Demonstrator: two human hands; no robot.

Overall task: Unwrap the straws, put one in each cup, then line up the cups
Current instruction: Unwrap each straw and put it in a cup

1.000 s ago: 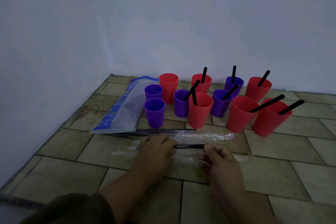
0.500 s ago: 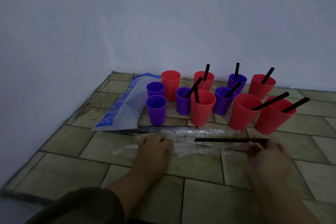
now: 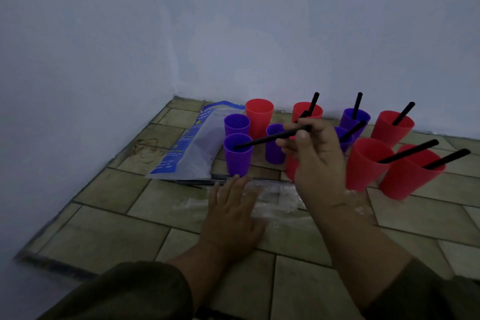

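Straw — tip over purple cup

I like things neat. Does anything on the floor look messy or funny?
Yes. The cups stand in a loose bunch, not a line. Crinkled clear wrappers lie on the tiles under the left hand, and a blue-and-white bag lies flat beside the purple cups. Nothing looks spilled or broken.
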